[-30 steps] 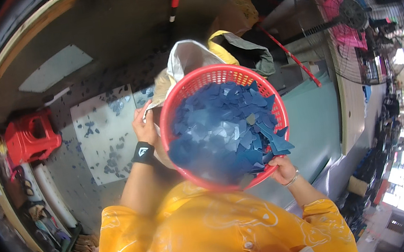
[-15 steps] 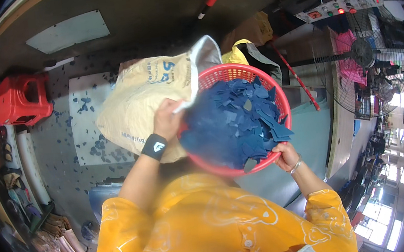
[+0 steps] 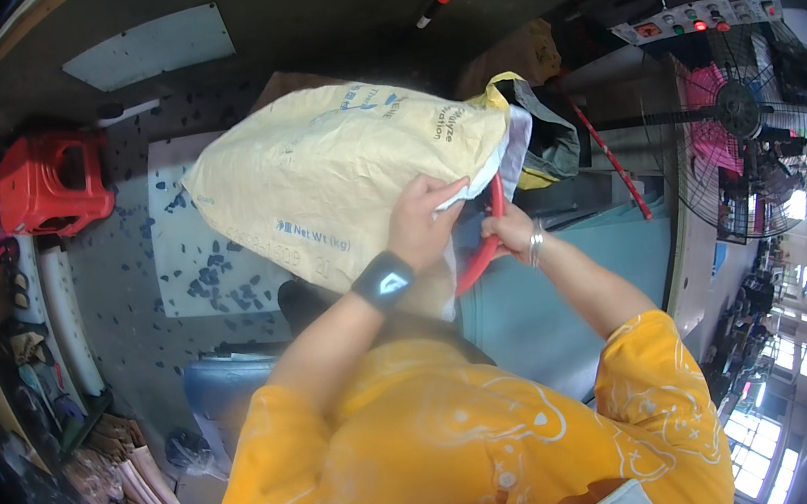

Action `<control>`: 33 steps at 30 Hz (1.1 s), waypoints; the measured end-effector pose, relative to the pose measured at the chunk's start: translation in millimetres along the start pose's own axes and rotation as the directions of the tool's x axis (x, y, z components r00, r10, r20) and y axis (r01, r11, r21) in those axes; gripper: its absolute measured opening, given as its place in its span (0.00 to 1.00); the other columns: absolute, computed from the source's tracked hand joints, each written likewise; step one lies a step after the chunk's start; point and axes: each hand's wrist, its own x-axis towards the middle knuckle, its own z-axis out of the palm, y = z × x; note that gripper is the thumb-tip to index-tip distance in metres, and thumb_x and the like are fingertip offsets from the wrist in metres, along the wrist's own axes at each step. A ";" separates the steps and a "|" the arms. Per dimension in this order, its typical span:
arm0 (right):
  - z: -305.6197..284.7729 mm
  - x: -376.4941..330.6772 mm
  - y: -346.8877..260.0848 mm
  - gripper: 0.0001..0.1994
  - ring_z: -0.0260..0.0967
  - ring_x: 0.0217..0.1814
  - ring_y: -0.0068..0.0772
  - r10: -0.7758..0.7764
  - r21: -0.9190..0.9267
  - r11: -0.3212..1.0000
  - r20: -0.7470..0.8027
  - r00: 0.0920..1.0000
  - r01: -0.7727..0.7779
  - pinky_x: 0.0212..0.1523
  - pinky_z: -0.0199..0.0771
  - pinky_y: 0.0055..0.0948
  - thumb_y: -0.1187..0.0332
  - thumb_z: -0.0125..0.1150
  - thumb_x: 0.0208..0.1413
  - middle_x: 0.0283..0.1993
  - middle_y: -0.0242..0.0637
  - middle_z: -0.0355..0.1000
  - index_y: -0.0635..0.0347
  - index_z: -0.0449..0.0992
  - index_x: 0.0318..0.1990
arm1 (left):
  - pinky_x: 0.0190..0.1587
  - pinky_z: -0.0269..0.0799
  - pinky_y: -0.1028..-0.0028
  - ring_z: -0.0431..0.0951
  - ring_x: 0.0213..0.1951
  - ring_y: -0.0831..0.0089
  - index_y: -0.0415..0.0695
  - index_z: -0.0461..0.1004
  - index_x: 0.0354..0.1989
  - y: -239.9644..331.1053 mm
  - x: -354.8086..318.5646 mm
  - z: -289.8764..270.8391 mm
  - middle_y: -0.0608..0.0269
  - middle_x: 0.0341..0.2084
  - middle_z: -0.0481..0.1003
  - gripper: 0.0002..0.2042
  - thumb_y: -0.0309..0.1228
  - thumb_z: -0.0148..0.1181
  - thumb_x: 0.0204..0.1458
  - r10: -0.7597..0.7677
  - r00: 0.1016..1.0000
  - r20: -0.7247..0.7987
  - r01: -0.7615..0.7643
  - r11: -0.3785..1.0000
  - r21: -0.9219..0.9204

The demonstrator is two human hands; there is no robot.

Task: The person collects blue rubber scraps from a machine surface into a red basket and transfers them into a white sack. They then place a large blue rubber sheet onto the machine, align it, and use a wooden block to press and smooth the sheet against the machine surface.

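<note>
Centre frame, my left hand (image 3: 427,219) grips the mouth edge of a cream printed sack (image 3: 312,162), probably soft, best held there. Just right, my right hand (image 3: 516,231) clasps the rim of a stiff-looking red plastic basket (image 3: 475,268).

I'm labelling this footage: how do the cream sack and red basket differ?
The cream sack has printing on its side; the visible part of the red basket is plain. The sack shows broadly, while only a curve of the basket's rim shows. The left hand grips the sack's white edge; the right hand grips the basket's rim. Both are hand-held.
</note>
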 end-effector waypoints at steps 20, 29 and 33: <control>151.0 95.7 -165.4 0.21 0.73 0.49 0.48 -0.003 -0.998 -0.051 0.047 0.999 0.047 0.49 0.73 0.39 0.62 0.57 0.48 0.46 0.53 0.74 0.66 0.75 0.48 | 0.36 0.63 0.80 0.66 0.32 0.78 0.44 0.75 0.51 -66.1 -68.7 -169.1 0.67 0.28 0.66 0.15 0.23 0.54 0.56 -0.154 0.832 -0.533 0.232 0.969 0.083; 240.8 112.5 -183.8 0.13 0.74 0.47 0.42 0.114 -0.989 -0.022 0.141 0.983 0.144 0.44 0.73 0.33 0.67 0.57 0.51 0.45 0.47 0.75 0.63 0.79 0.42 | 0.37 0.65 0.78 0.68 0.33 0.77 0.42 0.75 0.51 -76.6 -97.1 -206.4 0.65 0.30 0.69 0.15 0.23 0.53 0.56 -0.213 0.786 -0.581 0.314 0.946 0.078; 229.4 132.7 -177.4 0.17 0.72 0.51 0.41 0.118 -0.945 -0.240 0.198 0.973 0.222 0.49 0.71 0.35 0.67 0.60 0.48 0.49 0.44 0.74 0.56 0.79 0.47 | 0.39 0.67 0.76 0.70 0.34 0.72 0.44 0.76 0.51 -82.8 -110.2 -211.4 0.60 0.31 0.70 0.16 0.21 0.55 0.54 -0.235 0.765 -0.600 0.377 0.918 0.121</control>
